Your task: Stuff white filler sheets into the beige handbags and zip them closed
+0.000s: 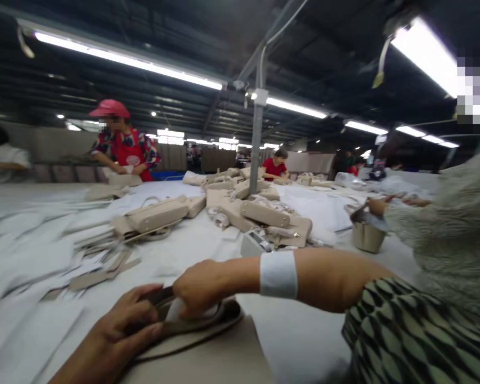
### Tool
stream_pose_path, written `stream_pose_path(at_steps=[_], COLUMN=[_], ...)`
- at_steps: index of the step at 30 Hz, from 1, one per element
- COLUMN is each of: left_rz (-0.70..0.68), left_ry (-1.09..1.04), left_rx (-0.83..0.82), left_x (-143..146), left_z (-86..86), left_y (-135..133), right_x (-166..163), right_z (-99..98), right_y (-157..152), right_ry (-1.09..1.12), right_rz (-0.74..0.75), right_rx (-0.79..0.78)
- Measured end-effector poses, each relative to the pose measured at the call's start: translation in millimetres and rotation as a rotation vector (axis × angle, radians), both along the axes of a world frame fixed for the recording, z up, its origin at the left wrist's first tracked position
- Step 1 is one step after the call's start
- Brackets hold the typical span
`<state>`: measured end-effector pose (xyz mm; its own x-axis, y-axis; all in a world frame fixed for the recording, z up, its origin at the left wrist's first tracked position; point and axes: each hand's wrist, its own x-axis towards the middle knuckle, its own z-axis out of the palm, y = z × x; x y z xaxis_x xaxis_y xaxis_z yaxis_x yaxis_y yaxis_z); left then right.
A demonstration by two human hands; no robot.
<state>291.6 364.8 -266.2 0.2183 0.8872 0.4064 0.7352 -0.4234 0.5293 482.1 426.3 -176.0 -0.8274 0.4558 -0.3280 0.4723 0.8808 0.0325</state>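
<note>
A beige handbag (208,357) lies at the near edge of the table, right under me. My left hand (120,330) rests on its top left, fingers curled on the dark opening of the bag. My right hand (200,285), a white band on its wrist, is closed over the bag's mouth and pinches something white, paper or cloth, that I cannot make out. My right sleeve has a green and black pattern.
A long white-covered table (44,256) carries piles of beige handbags (160,213) and flat beige pieces (100,272). A person in a knit sleeve (456,234) works at my right on a small bag (368,234). A metal pole (257,133) rises mid-table. Others in red stand at the far side.
</note>
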Motion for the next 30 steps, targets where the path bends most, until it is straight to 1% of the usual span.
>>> stream_pose_path(at_steps=[1,2,5,7,10,12,16,18,19,21,23,24,25,27,30], left_rz=[0.002,-0.021,-0.089,-0.098,-0.105,-0.117,-0.083,-0.066,-0.065,-0.081,-0.091,-0.087,-0.079,-0.051,-0.021], left_ry=[-0.035,-0.089,-0.243,-0.322,-0.369,-0.348,-0.266,-0.210,-0.183,-0.139,-0.111,-0.098,-0.079,-0.035,0.059], left_rx=[-0.059,-0.070,-0.105,-0.123,-0.120,-0.108,-0.015,0.051,0.068,0.059,0.030,0.024,0.029,0.072,0.193], left_x=[4.2,8.7,19.3,21.3,17.6,13.6,11.6,15.4,17.9,22.2,22.8,21.4,19.1,12.7,4.6], left_z=[3.6,7.4,16.4,18.6,16.7,13.7,10.6,12.5,14.0,16.4,16.0,14.2,11.3,3.2,-9.1], left_y=[-5.4,-9.2,-10.9,-8.8,-6.7,-6.0,-5.9,-6.4,-6.7,-7.0,-6.3,-5.3,-4.1,-1.1,2.8], right_x=[1.3,0.2,-15.2,-28.6,-35.6,-27.5,2.8,12.8,14.4,10.4,-0.2,-6.0,-10.8,-15.1,-8.7], right_z=[0.3,-1.4,-15.9,-27.5,-37.5,-37.0,-25.1,-20.2,-19.4,-22.1,-30.2,-35.6,-41.5,-52.6,-61.6], right_y=[-1.7,-1.2,6.4,9.5,8.9,8.8,15.5,17.5,16.8,12.8,8.5,7.5,7.4,9.7,17.0], right_ry=[0.024,0.069,0.265,0.348,0.389,0.404,0.489,0.484,0.453,0.358,0.261,0.243,0.271,0.397,0.602], right_rz=[-0.010,-0.052,-0.173,-0.207,-0.220,-0.199,-0.031,0.018,0.017,0.008,-0.014,-0.035,-0.085,-0.190,-0.300], right_rx=[0.022,0.032,-0.058,-0.116,-0.129,-0.164,-0.306,-0.321,-0.300,-0.208,-0.058,-0.011,-0.018,-0.099,-0.231])
